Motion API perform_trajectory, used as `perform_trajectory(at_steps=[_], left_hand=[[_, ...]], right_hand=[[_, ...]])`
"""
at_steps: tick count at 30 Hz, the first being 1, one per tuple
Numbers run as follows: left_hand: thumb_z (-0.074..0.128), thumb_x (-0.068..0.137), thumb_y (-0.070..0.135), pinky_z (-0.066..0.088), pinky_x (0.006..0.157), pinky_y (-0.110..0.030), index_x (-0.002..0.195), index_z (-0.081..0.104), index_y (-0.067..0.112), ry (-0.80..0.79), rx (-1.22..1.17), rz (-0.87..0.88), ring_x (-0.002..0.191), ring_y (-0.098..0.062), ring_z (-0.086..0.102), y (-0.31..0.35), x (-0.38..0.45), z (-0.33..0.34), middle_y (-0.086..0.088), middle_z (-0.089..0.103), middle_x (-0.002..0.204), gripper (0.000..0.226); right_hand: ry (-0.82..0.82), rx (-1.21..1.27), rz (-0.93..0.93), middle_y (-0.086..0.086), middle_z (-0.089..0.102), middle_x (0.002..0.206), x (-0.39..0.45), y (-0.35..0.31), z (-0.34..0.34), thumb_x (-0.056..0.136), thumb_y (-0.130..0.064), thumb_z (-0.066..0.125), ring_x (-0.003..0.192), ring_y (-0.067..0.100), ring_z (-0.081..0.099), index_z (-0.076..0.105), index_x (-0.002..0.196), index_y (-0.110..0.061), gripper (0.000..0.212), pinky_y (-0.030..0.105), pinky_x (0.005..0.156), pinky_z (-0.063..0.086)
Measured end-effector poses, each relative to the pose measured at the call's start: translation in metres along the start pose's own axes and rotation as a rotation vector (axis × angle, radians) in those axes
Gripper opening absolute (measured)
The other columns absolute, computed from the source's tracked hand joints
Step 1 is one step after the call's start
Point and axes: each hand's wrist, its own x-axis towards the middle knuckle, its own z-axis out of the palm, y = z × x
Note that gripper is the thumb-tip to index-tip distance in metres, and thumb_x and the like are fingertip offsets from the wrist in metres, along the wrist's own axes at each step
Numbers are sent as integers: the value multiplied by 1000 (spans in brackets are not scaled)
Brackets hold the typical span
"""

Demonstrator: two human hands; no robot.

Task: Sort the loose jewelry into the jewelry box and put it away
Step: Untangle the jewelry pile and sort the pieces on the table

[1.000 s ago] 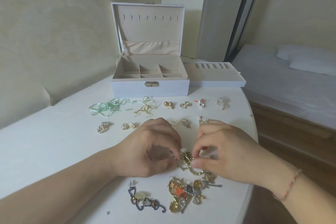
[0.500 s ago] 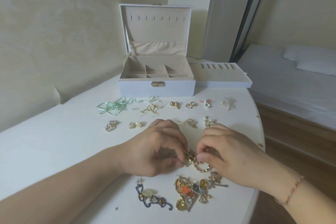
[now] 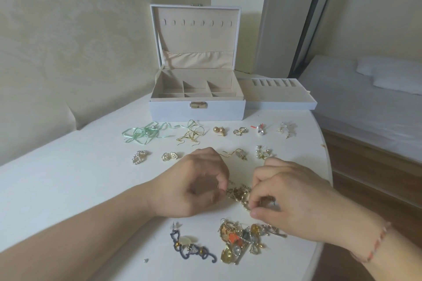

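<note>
A white jewelry box (image 3: 196,112) stands open at the back of the white table (image 3: 68,185), its divided compartments bare. Its removable tray (image 3: 280,101) sits beside it on the right. My left hand (image 3: 194,186) and my right hand (image 3: 290,196) both pinch a tangled gold jewelry piece (image 3: 238,194) between them, low over the table. Pairs of earrings lie in rows behind my hands, among them gold ball studs (image 3: 219,130) and flower studs (image 3: 170,156). A pile of mixed jewelry (image 3: 242,240) lies in front of my hands.
A green ribbon piece (image 3: 142,134) lies at the left of the far row. A dark blue beaded piece (image 3: 190,248) lies near the front edge. The table's rounded edge (image 3: 328,166) runs close on the right, with a bed (image 3: 365,102) beyond it.
Both hands stay on the tangled gold piece and have drawn slightly apart, so more of it shows between them. The view has shifted a little.
</note>
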Motion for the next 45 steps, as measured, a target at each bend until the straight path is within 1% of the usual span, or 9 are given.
perform_trajectory(at_steps=[6,11,16,19,24,29,33,38,45], left_hand=[[73,77,-2,46,78,-24,79,69,10,89,-121,-82,83,-16,63,1,-1,-1,5,64,84,12],[74,78,-4,49,80,-29,82,70,5,163,-252,-113,81,-25,65,-1,1,3,-3,68,83,11],[75,79,9,52,83,-39,87,71,14,186,-350,-172,83,-28,65,-4,1,9,-1,70,86,11],[77,78,16,52,84,-50,89,71,14,196,-368,-199,85,-31,64,-5,0,10,-1,70,88,13],[77,76,25,51,84,-51,88,70,19,219,-377,-218,82,-32,63,-3,1,11,-4,71,84,15],[73,83,17,54,75,-35,88,70,14,194,-308,-225,75,-24,66,-2,0,11,-1,71,79,6],[67,89,6,48,73,-19,95,71,13,136,-167,-176,71,-16,65,-1,-1,12,0,69,79,10],[63,87,8,39,68,-8,92,73,13,84,61,-75,72,-9,61,0,3,13,4,67,84,13],[61,90,12,48,80,-21,94,73,12,56,156,4,87,-10,61,2,3,16,4,66,90,12]], right_hand=[[-123,307,28,-18,54,92,3,2,-7,91,-33,60,95,2,47,57,79,-38,13,24,84,41],[-70,775,133,-5,54,77,6,14,0,90,-34,56,72,18,43,62,83,-33,9,31,68,40],[39,884,210,-13,52,64,10,12,7,91,-30,56,61,6,40,64,77,-28,16,16,57,35],[153,935,274,-9,53,61,15,9,13,90,-30,58,56,10,39,66,76,-26,17,19,53,34],[283,850,338,-8,59,62,23,4,21,93,-22,61,57,11,42,67,79,-20,16,31,58,37],[265,613,283,2,66,75,16,3,5,94,-26,56,66,25,55,61,82,-30,14,42,69,49],[205,532,251,-10,66,73,-5,1,-11,94,-17,55,65,14,58,54,85,-37,22,27,65,48],[90,443,254,-7,64,73,-22,-6,-10,92,-11,55,55,8,51,54,82,-34,26,28,57,44],[166,259,153,-8,57,67,-24,-14,-3,90,-10,49,54,8,47,58,78,-31,26,16,46,30]])
